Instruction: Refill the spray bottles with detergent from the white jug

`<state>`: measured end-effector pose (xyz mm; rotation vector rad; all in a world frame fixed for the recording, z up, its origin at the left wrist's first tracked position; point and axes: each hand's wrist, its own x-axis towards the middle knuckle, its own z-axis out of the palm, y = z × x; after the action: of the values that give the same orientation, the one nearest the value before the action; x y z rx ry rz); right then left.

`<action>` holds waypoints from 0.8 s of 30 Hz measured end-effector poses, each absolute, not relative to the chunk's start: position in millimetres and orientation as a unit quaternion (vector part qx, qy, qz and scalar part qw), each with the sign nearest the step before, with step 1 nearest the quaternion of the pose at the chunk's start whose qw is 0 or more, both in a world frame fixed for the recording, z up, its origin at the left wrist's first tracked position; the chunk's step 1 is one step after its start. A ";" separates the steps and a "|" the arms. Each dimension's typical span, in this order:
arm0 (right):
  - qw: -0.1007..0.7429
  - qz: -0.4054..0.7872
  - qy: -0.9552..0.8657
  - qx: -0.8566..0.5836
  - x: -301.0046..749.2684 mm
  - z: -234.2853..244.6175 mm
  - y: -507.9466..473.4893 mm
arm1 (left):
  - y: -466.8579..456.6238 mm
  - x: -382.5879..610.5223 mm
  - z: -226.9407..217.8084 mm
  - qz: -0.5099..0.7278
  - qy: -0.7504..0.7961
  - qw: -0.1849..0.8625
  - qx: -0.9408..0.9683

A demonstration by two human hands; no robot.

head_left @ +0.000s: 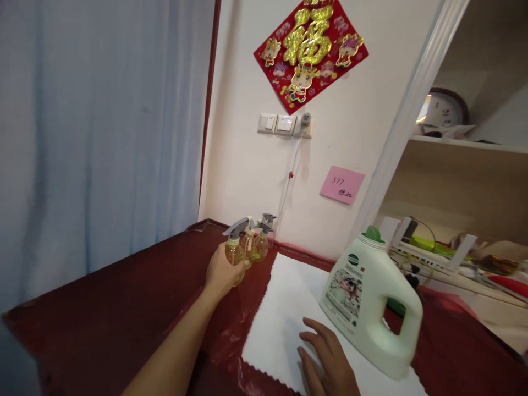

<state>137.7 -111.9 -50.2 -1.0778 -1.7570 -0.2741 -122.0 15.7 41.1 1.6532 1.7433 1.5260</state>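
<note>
A transparent yellowish spray bottle (pixel 234 254) with a grey trigger head (pixel 239 226) sits in the encircling grip of the left hand (pixel 220 270), its top rising above, beside two similar bottles (pixel 260 247) on a dark-red surface (pixel 136 291); the right hand (pixel 330 357) is loosely spread over a scalloped white sheet (pixel 280 308).

Three small transparent spray bottles (pixel 248 246) are close together, toward the far edge of the dark red table (pixel 119 297). To their right lies a white wavy-edged sheet (pixel 284 300), and near its right edge stands a pale green plastic jug (pixel 367 302).
</note>
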 end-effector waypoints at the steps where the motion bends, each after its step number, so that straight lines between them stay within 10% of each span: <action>1: 0.506 -0.111 -0.729 -0.447 137.5 -49.8 -112.2 | 13.8 -120.2 43.8 0.540 0.598 0.148 0.574; 24: 0.520 -0.022 -0.655 -0.548 136.0 -53.6 -117.3 | -51.1 -47.1 44.3 0.434 0.360 0.132 0.815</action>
<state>136.0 -117.3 -53.6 -1.3144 -1.5706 -0.0530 -47.1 -51.1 44.3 2.3650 1.0463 1.2605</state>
